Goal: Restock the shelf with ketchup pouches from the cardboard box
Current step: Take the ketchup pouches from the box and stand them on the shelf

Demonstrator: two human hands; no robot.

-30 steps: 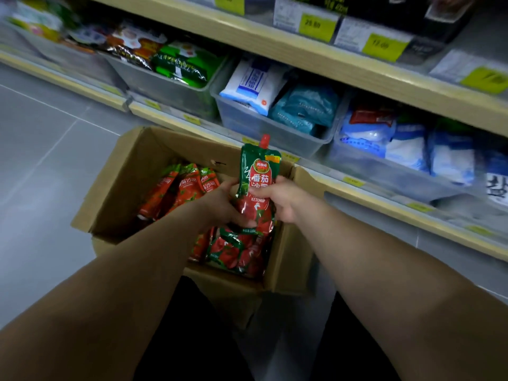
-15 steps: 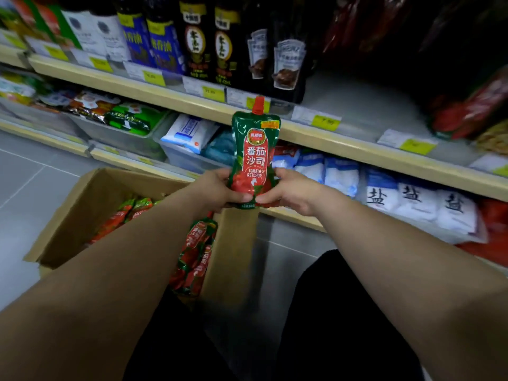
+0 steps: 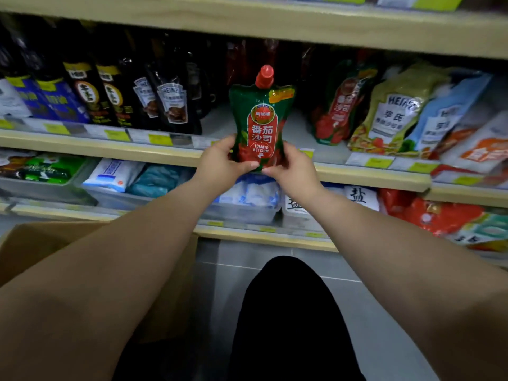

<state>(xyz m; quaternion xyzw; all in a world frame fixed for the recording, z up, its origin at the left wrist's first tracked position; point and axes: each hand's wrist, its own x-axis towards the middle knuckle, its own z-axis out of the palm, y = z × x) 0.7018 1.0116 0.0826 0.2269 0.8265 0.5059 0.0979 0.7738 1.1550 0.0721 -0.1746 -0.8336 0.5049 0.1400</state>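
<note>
Shelf (image 3: 176, 156) stacked with sauces behind; ketchup pouch (image 3: 261, 119) upright at 12 o'clock, left hand (image 3: 220, 163) and right hand (image 3: 291, 169) fingers pinching its bottom corners; looks squishy, probably floppy, so support the base.

Bare forearms, no sleeves; black trousers (image 3: 288, 320).

Dim, soft-blurred view; wide-angle bending at edges.
</note>
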